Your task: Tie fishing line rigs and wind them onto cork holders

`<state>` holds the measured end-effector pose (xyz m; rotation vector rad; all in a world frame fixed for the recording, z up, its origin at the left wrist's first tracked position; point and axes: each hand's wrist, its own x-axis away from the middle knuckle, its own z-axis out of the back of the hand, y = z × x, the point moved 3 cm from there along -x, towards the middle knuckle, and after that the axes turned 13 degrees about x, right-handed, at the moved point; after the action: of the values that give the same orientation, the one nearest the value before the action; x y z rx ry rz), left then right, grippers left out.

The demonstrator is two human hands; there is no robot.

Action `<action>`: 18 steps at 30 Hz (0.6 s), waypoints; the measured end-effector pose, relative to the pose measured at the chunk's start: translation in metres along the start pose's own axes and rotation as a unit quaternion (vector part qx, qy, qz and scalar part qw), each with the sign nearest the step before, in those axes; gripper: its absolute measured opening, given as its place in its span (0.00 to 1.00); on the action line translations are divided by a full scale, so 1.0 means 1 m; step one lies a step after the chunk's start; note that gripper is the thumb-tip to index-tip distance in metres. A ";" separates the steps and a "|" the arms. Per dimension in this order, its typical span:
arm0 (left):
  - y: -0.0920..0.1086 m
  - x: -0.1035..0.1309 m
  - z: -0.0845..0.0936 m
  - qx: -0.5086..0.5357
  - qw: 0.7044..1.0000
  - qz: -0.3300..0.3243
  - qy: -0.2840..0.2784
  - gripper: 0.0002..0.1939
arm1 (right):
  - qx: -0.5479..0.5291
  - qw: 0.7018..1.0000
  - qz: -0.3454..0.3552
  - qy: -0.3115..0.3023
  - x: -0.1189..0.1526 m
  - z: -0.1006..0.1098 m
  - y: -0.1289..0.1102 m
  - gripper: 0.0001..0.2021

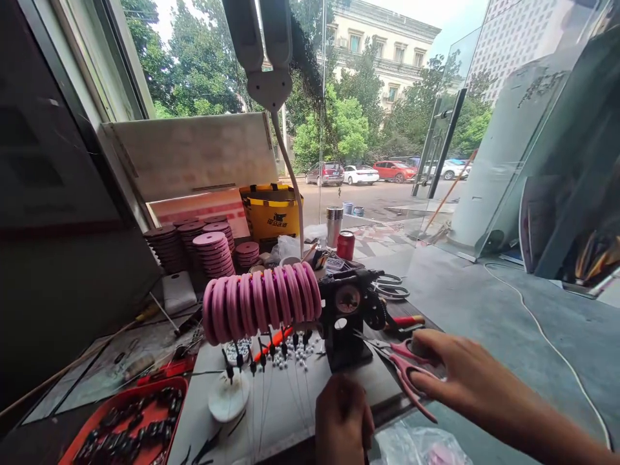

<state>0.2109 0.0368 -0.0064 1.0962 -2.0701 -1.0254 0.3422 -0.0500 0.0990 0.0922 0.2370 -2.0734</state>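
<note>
My right hand holds pink-handled scissors, with fingers in the handle loops and the blades pointing left toward a black stand. In front of that stand, my left hand is closed with the fingers curled; what it holds, if anything, is hidden. A row of pink spools is mounted on the left side of the stand. Thin threads run down from the spools past small black weights. White beads lie on the board below, near an orange stick.
A red tray with dark pieces sits at the lower left. Stacked pink discs, a yellow bag, a red can and a lamp arm stand behind. A plastic bag lies at the bottom edge.
</note>
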 end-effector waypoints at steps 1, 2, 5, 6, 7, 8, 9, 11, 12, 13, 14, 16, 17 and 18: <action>0.000 0.000 0.000 -0.005 1.000 -0.003 0.001 0.25 | 0.000 0.999 0.018 -0.035 -0.005 -0.005 -0.009 0.08; -0.001 0.001 0.000 -0.010 1.000 -0.005 0.001 0.23 | 0.007 0.998 0.024 -0.049 -0.010 -0.009 -0.014 0.08; -0.002 0.002 0.001 -0.018 1.000 -0.006 0.002 0.21 | 0.030 0.997 0.036 -0.056 -0.019 -0.016 -0.013 0.09; -0.002 0.002 0.001 -0.020 1.000 -0.006 0.002 0.20 | 0.032 0.997 0.040 -0.060 -0.020 -0.017 -0.011 0.09; -0.002 0.002 0.001 -0.023 1.000 -0.006 0.001 0.20 | 0.029 0.996 0.045 -0.066 -0.021 -0.018 -0.010 0.09; -0.002 0.002 0.001 -0.025 1.000 -0.006 -0.001 0.19 | 0.026 0.996 0.047 -0.073 -0.022 -0.018 -0.010 0.09; -0.002 0.002 0.001 -0.026 1.000 -0.004 -0.003 0.19 | 0.022 0.995 0.050 -0.079 -0.023 -0.019 -0.011 0.09; -0.003 0.002 0.000 -0.025 1.000 0.003 -0.007 0.18 | 0.022 0.995 0.050 -0.079 -0.024 -0.019 -0.015 0.10; -0.003 0.002 -0.001 -0.022 1.000 0.006 -0.009 0.19 | 0.023 0.996 0.050 -0.076 -0.024 -0.019 -0.016 0.10; -0.004 0.002 -0.001 -0.021 1.000 0.007 -0.011 0.19 | 0.022 0.996 0.049 -0.071 -0.023 -0.019 -0.016 0.10; -0.005 0.002 -0.001 -0.020 1.000 0.008 -0.014 0.20 | 0.015 0.997 0.048 -0.065 -0.022 -0.018 -0.014 0.11; -0.009 0.003 0.001 -0.017 0.999 0.017 -0.023 0.20 | -0.013 0.998 0.043 -0.047 -0.014 -0.013 0.002 0.11; -0.012 0.005 0.004 -0.017 0.999 0.026 -0.031 0.20 | -0.033 0.998 0.035 -0.037 -0.009 -0.011 0.016 0.12; -0.014 0.008 0.007 -0.018 0.998 0.041 -0.038 0.20 | -0.048 0.998 0.022 -0.024 -0.005 -0.009 0.035 0.13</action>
<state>0.2074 0.0275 -0.0208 0.9599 -2.1288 -1.0754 0.3748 -0.0609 0.0864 -0.0100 0.3029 -2.0154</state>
